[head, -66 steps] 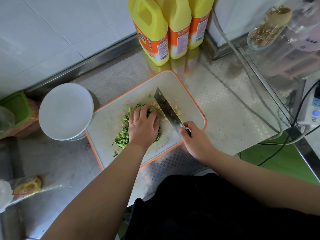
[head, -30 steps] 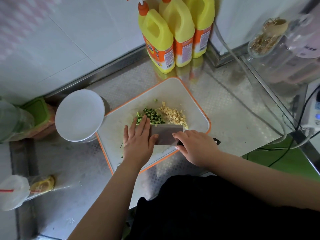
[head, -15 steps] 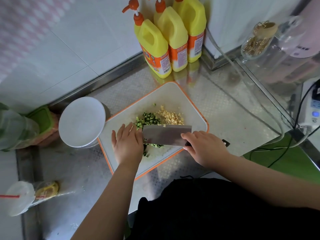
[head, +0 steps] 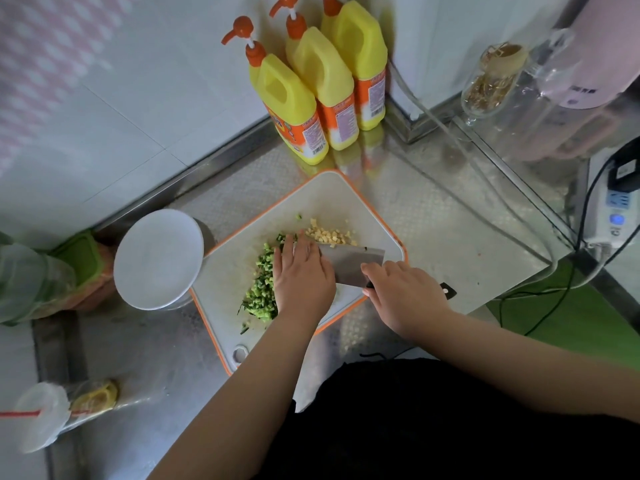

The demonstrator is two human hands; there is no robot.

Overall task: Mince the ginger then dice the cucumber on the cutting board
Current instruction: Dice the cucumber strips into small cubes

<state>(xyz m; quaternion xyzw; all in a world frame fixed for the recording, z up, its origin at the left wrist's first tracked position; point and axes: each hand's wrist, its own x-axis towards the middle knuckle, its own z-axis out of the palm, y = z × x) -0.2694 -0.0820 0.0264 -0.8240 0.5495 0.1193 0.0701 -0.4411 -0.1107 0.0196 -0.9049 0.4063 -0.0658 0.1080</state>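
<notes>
1. The cleaver (head: 349, 266) is held by its handle in the right hand (head: 403, 296), fingers curled round it, blade lying broadside across the centre of the cutting board (head: 381, 216) (probably for scraping or gathering, not chopping).
2. The left hand (head: 303, 277) is laid flat, fingers straight and close together, its right edge against the blade, seemingly to steady the pile.
3. The diced cucumber (head: 261, 289) is heaped just left of the left hand, touching its side.
4. The minced ginger (head: 330, 233) is piled above the blade, just beyond the left fingertips (head: 299, 239).
5. Both cuts appear largely finished.
</notes>
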